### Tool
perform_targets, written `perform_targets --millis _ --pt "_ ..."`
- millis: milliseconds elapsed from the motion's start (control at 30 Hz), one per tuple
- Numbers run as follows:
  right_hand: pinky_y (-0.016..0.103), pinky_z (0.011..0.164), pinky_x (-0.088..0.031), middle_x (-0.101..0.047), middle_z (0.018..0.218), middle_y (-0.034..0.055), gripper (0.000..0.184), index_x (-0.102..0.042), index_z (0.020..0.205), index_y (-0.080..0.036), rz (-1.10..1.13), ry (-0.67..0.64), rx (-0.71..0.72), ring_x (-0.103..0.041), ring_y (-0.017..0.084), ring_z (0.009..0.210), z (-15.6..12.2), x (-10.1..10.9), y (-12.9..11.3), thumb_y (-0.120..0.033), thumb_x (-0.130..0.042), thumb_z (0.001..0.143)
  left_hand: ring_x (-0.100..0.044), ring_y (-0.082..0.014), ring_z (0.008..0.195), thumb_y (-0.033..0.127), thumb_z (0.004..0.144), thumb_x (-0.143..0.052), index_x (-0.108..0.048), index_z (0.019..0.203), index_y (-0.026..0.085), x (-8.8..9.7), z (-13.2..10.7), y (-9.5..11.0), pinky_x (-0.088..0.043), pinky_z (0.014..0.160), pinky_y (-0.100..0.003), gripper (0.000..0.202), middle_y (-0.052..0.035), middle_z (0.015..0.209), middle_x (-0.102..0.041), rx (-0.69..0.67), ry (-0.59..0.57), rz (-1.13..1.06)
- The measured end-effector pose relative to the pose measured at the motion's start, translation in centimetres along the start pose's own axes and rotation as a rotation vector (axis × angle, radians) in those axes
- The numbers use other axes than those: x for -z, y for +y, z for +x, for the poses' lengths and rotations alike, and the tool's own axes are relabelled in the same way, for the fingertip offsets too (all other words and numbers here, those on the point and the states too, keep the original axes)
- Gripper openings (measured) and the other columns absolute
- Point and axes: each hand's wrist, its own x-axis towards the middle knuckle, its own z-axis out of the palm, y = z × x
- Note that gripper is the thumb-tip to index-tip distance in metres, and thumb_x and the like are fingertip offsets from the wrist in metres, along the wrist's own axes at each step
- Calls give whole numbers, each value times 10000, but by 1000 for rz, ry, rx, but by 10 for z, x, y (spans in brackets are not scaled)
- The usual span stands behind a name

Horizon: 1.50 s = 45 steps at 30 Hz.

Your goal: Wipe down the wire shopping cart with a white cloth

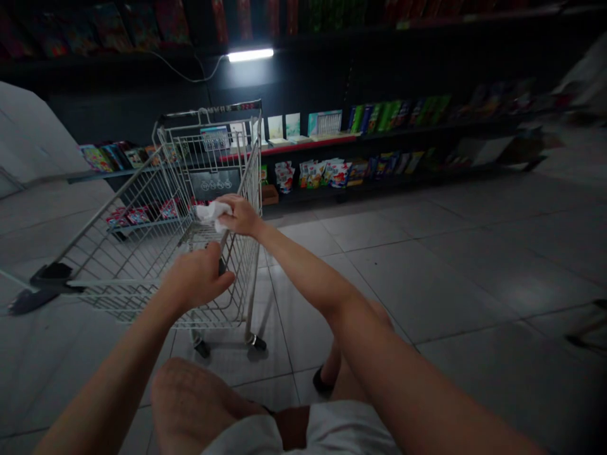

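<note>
A wire shopping cart point(118, 253) stands in front of me, its handle at the far end. My left hand point(196, 275) is wrapped over the cart's near right corner, with the thumb on the outer side. Part of a dark corner piece shows beside that thumb. Farther along the right-hand top rail, my right hand point(241, 216) grips a crumpled white cloth or tissue point(208, 212) against the rail. The fingertips of my left hand are hidden behind the hand itself.
Behind the cart runs a dark shelf unit with books point(386, 117) and packaged goods point(327, 174). A lit tube lamp point(250, 55) with a cable hangs above. Tiled floor point(455, 272) extends to the right. My bent knees are close below the cart.
</note>
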Motion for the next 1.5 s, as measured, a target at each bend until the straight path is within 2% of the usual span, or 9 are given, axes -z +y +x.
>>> perform_targets --millis 100,267,400,533,633,733,900,1167,1500 --pt "361 903 -512 -672 904 18 185 -667 906 -195 -122 47 -121 -620 160 879 15 5 23 -124 -602 748 -699 -302 814 411 863 -411 -531 1006 140 2 -3 3 -426 631 -354 329 -147 874 -721 15 -9 -5" --pt "358 993 -495 -646 1137 7 290 -676 1031 -254 -149 -146 261 -598 164 1095 5 30 -5 -119 -600 786 -704 -297 813 407 872 -412 -519 983 160 1 -6 4 -439 648 -357 291 -132 862 -723 23 -5 -17" --pt "479 1125 -360 -592 1251 6 233 -664 1069 -250 -154 86 212 -501 195 1262 15 55 -10 -182 -556 875 -703 -299 826 411 871 -412 -507 989 160 1 -6 4 -445 659 -362 293 -134 865 -723 11 -9 -15" --pt "529 1140 -295 -640 1189 50 191 -673 1001 -190 -54 -319 139 -549 210 1200 16 52 3 -303 -635 851 -705 -310 800 412 872 -383 -497 973 161 4 -7 6 -446 647 -371 293 -125 835 -721 25 -27 -41" --pt "497 1090 -337 -688 1064 78 369 -676 904 -154 35 -512 -43 -623 177 1036 8 40 -3 -419 -428 974 -706 -328 801 413 868 -375 -496 966 162 4 -7 6 -451 650 -388 295 -127 837 -718 21 -29 -50" --pt "390 917 -441 -682 842 61 532 -652 792 -142 0 -497 -103 -620 147 814 3 32 -20 -499 -315 997 -708 -343 800 424 867 -370 -496 964 164 3 -8 5 -453 650 -398 305 -126 824 -715 17 -22 -43" --pt "347 994 -375 -688 1006 46 336 -685 919 -177 -209 -489 270 -592 156 988 6 33 -21 -421 -456 952 -709 -340 802 412 875 -365 -492 965 166 1 -9 3 -451 647 -399 292 -122 821 -716 6 -40 -46" --pt "282 805 -373 -691 864 67 335 -737 813 -142 -636 -459 -29 -540 149 817 47 47 42 -257 -431 886 -700 -321 804 334 864 -375 -489 930 184 2 -4 2 -417 638 -380 200 -117 848 -715 1 -31 -55" --pt "287 742 -368 -742 990 71 390 -765 928 -181 -627 -423 -151 -613 179 894 44 18 -2 -343 -411 897 -605 -213 636 432 878 -374 -451 868 210 -17 -41 -64 -351 601 -308 236 -44 714 -638 -47 -47 -166"
